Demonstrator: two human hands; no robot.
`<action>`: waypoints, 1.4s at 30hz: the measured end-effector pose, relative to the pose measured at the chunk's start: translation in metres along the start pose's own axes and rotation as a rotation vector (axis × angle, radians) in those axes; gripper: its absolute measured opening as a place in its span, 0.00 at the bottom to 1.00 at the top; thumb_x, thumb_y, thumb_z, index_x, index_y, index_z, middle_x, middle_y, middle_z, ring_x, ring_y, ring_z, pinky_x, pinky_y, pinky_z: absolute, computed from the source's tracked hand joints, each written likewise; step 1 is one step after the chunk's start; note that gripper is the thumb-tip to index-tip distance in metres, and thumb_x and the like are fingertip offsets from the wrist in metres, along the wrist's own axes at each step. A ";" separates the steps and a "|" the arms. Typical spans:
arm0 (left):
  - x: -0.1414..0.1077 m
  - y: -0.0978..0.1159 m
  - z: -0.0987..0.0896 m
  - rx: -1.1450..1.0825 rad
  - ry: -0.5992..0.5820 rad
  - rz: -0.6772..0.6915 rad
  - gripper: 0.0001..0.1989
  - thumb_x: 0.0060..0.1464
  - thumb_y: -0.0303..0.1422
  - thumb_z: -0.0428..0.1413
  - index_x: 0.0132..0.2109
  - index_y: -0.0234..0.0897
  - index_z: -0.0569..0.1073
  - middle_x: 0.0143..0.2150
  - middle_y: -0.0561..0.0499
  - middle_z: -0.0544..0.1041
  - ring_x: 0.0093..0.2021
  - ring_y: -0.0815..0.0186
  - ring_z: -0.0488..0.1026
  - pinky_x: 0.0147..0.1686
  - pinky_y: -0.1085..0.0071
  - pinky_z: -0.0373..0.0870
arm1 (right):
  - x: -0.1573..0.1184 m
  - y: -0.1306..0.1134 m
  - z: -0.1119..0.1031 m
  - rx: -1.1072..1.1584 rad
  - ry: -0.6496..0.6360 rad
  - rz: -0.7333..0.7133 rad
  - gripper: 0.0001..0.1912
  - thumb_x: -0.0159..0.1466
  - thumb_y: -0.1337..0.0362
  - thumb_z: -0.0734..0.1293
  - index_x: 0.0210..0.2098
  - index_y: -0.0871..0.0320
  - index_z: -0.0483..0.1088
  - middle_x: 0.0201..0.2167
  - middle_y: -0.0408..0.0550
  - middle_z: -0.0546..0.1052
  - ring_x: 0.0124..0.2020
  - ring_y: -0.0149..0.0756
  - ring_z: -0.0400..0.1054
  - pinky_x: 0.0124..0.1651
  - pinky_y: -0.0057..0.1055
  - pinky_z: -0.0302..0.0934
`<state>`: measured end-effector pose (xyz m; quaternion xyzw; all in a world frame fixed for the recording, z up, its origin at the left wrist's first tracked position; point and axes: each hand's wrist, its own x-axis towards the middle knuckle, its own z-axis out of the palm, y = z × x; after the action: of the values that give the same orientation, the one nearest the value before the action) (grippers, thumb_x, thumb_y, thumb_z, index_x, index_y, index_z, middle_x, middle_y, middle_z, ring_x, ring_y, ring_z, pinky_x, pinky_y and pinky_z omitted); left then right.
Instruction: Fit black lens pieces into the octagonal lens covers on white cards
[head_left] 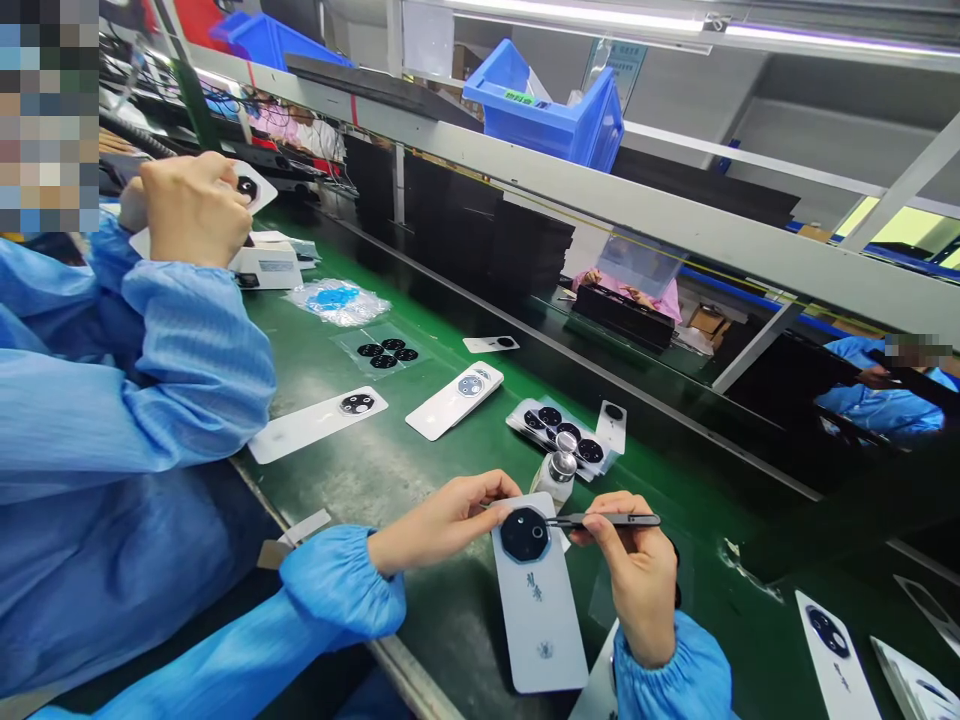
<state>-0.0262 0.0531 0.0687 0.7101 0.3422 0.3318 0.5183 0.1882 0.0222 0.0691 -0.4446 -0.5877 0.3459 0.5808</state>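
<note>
My left hand (454,522) grips the upper left edge of a white phone back cover (541,640) with its fingers closed. A round black camera plate (523,538) sits near the top of this cover, with dark markings below. My right hand (637,575) is closed around dark tweezers (634,520). Their tips meet the right edge of the camera plate; whether they pinch anything is too small to tell. Just behind the cover stands a small metal-capped bottle (555,482). Part of another white cover (598,680) lies beneath my right forearm.
On the green table (442,480), bagged black camera plates (555,430) lie beyond the bottle. More covers (322,425) lie left and right (836,645). A co-worker's hand (191,210) holds a cover at far left. A blue bin (544,115) sits on the overhead shelf.
</note>
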 end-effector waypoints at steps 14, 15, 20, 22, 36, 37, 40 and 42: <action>0.002 -0.015 0.009 -0.263 -0.005 -0.139 0.21 0.54 0.48 0.55 0.41 0.32 0.69 0.37 0.48 0.76 0.36 0.65 0.72 0.36 0.69 0.67 | 0.007 0.002 -0.004 -0.114 -0.134 0.033 0.09 0.60 0.58 0.68 0.28 0.56 0.67 0.30 0.43 0.69 0.27 0.33 0.68 0.31 0.31 0.66; 0.002 -0.015 0.010 -0.268 -0.002 -0.147 0.21 0.54 0.48 0.55 0.41 0.32 0.69 0.36 0.48 0.76 0.36 0.65 0.72 0.36 0.69 0.67 | 0.008 0.000 -0.004 -0.126 -0.140 0.036 0.10 0.60 0.58 0.68 0.28 0.56 0.67 0.30 0.43 0.69 0.27 0.33 0.68 0.31 0.31 0.65; 0.002 -0.017 0.013 -0.255 -0.008 -0.149 0.21 0.53 0.48 0.55 0.40 0.33 0.69 0.35 0.48 0.76 0.35 0.64 0.73 0.35 0.70 0.68 | 0.017 -0.017 -0.006 -0.217 -0.130 -0.032 0.13 0.67 0.56 0.58 0.30 0.55 0.65 0.29 0.44 0.69 0.31 0.33 0.66 0.35 0.30 0.63; 0.003 -0.017 0.014 -0.223 0.003 -0.128 0.20 0.54 0.49 0.54 0.39 0.33 0.69 0.35 0.48 0.76 0.35 0.64 0.72 0.35 0.69 0.68 | 0.021 -0.023 -0.005 -0.300 -0.211 -0.051 0.12 0.68 0.59 0.55 0.33 0.55 0.66 0.31 0.44 0.69 0.33 0.34 0.66 0.36 0.29 0.62; -0.003 -0.002 0.022 0.172 0.165 -0.014 0.08 0.57 0.34 0.48 0.38 0.36 0.70 0.33 0.52 0.74 0.31 0.66 0.69 0.29 0.73 0.64 | 0.008 -0.009 0.013 -0.763 -0.476 -0.286 0.10 0.59 0.73 0.63 0.37 0.53 0.63 0.34 0.43 0.73 0.34 0.36 0.70 0.33 0.29 0.60; -0.004 -0.001 0.023 0.192 0.174 -0.009 0.08 0.57 0.34 0.48 0.38 0.36 0.70 0.33 0.52 0.74 0.31 0.66 0.69 0.28 0.73 0.63 | 0.009 -0.010 0.013 -0.783 -0.481 -0.291 0.11 0.59 0.73 0.63 0.38 0.53 0.62 0.35 0.43 0.73 0.34 0.36 0.70 0.33 0.29 0.60; -0.005 0.002 0.026 0.244 0.205 0.004 0.08 0.58 0.32 0.47 0.38 0.37 0.69 0.33 0.51 0.74 0.31 0.66 0.68 0.29 0.72 0.62 | 0.011 -0.011 0.014 -0.860 -0.493 -0.331 0.14 0.57 0.75 0.64 0.38 0.53 0.61 0.35 0.43 0.73 0.35 0.38 0.70 0.32 0.30 0.61; -0.007 0.004 0.029 0.269 0.227 0.008 0.08 0.58 0.31 0.45 0.38 0.37 0.68 0.34 0.50 0.74 0.32 0.65 0.68 0.30 0.71 0.62 | 0.012 -0.012 0.014 -0.929 -0.504 -0.370 0.16 0.55 0.76 0.66 0.38 0.53 0.60 0.34 0.43 0.72 0.35 0.40 0.71 0.29 0.30 0.61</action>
<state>-0.0056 0.0318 0.0644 0.7323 0.4372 0.3630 0.3753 0.1738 0.0304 0.0834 -0.4468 -0.8672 0.0386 0.2164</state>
